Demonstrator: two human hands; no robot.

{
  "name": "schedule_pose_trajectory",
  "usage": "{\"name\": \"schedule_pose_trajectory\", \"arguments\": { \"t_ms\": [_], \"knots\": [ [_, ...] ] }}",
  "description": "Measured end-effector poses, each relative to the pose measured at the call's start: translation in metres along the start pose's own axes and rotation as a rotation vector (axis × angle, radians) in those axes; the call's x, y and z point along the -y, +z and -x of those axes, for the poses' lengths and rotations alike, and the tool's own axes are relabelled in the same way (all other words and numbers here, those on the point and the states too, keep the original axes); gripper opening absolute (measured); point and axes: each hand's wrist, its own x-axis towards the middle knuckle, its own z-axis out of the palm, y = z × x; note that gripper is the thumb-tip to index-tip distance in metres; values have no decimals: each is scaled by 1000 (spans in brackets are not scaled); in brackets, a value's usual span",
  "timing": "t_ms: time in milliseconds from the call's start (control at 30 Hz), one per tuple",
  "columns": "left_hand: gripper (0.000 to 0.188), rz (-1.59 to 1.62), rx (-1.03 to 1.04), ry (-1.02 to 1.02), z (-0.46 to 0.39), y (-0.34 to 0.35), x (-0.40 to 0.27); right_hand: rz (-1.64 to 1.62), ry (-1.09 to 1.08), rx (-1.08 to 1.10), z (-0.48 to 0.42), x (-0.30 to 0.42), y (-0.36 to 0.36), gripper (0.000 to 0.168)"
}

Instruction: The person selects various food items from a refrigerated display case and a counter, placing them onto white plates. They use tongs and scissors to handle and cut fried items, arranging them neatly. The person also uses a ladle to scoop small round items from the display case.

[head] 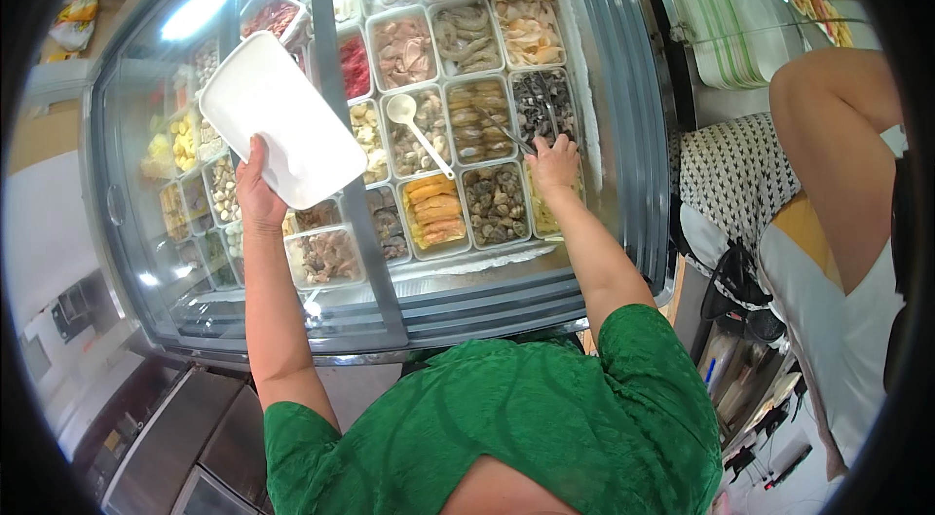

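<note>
My left hand grips the near edge of an empty white rectangular tray, thumb on its inner face, above the closed glass side of the display freezer. Through the open side, my right hand holds metal tongs whose arms reach over a container of shell-on seafood and a container of dark chopped food; the tips are hard to make out. Left of the tongs, a white plastic ladle lies on a container of pale pieces. Nearer me are orange-yellow rolls and small snails or shellfish.
The freezer's grey frame bar divides its sliding glass. A stack of green-striped white trays stands at upper right. Beside the freezer on the right is another person, with a bent arm and patterned clothing. Stainless cabinets stand at lower left.
</note>
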Motion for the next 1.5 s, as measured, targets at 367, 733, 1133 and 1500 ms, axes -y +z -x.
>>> {"name": "schedule_pose_trajectory", "arguments": {
  "t_ms": [367,733,1133,1500],
  "knots": [
    [37,-41,3,-17,7,11,15,-778,60,35,94,-3,-156,52],
    [28,205,388,-264,6,123,80,-1215,29,-153,192,6,-187,47],
    [27,352,511,-376,9,227,144,-1246,38,-156,211,-23,-183,49],
    [27,443,645,-435,10,258,185,-1323,-44,-194,226,54,-189,51]
  ]
}}
